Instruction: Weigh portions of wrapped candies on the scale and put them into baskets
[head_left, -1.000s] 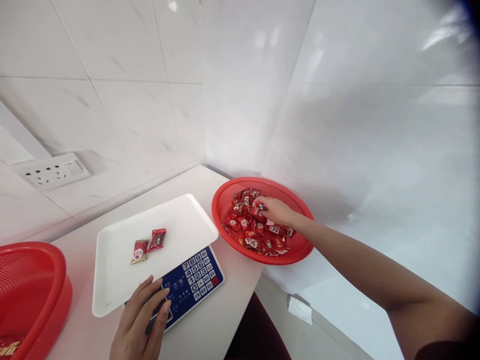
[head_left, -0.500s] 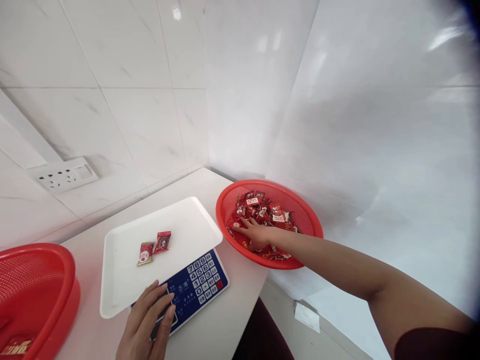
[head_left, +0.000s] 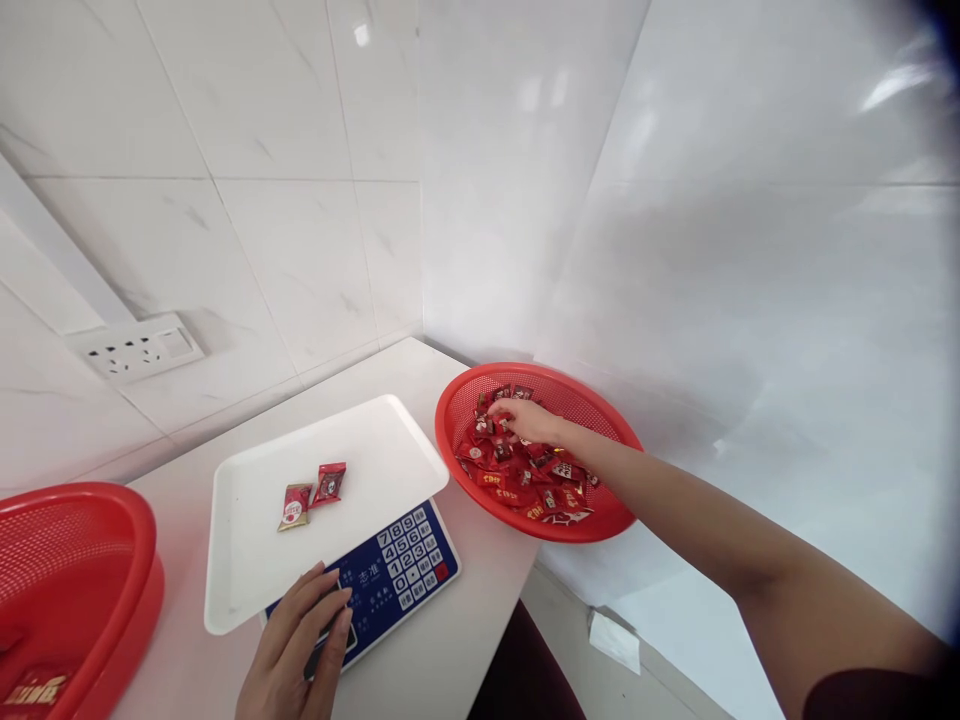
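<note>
My right hand reaches into the right red plastic basket, its fingers curled down and closed on a small wrapped candy among the pile. Many red-wrapped candies fill the basket floor. My left hand rests at the near-left end of the blue scale panel, fingers apart and holding nothing, partly covering the display. On the white tray of the scale lie two candies, a red-and-gold one and a dark red one, side by side.
Another red basket stands at the left edge of the white table, with red packets low inside it. Tiled walls close in behind and to the right. A power socket is on the left wall. A white sheet lies on the floor.
My right hand has moved farther back in the right basket, and its spread fingers have curled together. My left hand keeps its place on the scale. The view has shifted slightly.
</note>
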